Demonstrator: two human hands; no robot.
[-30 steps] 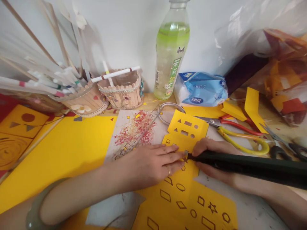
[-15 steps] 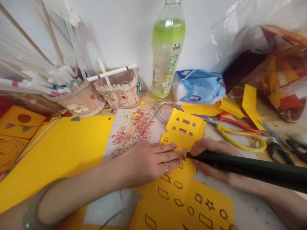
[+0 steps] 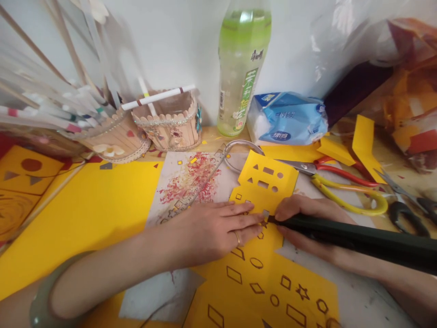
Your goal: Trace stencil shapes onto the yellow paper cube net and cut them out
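My left hand (image 3: 218, 230) lies flat with its fingers stretched out, pressing on a sheet of yellow card (image 3: 297, 271). Dark outlines of shapes such as stars, circles and diamonds are drawn on the card, and small cut-out holes show in its upper part. Closed around a long black tool (image 3: 358, 239) with a narrow tip, my right hand (image 3: 307, 216) rests at the card's right side. The tip meets the card beside a small square hole, close to my left fingertips. Whether the tip is a blade, I cannot tell.
Behind stand a green drink bottle (image 3: 241, 77), a blue tissue pack (image 3: 290, 118) and a decorated wooden holder (image 3: 170, 130). To the right lie red-and-yellow-handled scissors (image 3: 351, 196) and black-handled scissors (image 3: 406, 214). A large yellow sheet (image 3: 102, 205) spreads at left.
The view has shifted slightly, so the background things sit a little further right and higher. Both hands keep nearly the same places on the card, and the black tool's tip has barely moved.
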